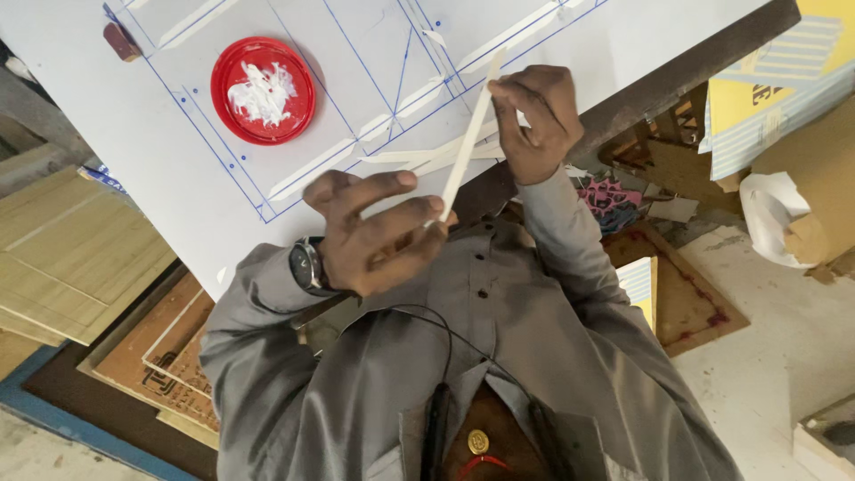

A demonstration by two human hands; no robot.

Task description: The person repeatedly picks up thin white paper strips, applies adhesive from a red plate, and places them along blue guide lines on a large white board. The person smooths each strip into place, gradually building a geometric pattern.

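Observation:
A thin white strip (464, 150) is held slanted between both my hands above the edge of a white board (169, 169) drawn with blue lines. My left hand (370, 233), with a dark watch on its wrist, grips the strip's lower end. My right hand (533, 120) pinches the strip near its upper end. Several more white strips (419, 157) lie on the board just beyond my hands. A red round lid (263, 89) holding smeared white paste sits on the board to the left.
A small brown block (120, 41) lies near the board's far left corner. Wooden panels (62, 258) and cut-out brown sheets (174, 356) are stacked on the left. A yellow and blue box (775, 80), crumpled white paper (770, 218) and cardboard lie on the right.

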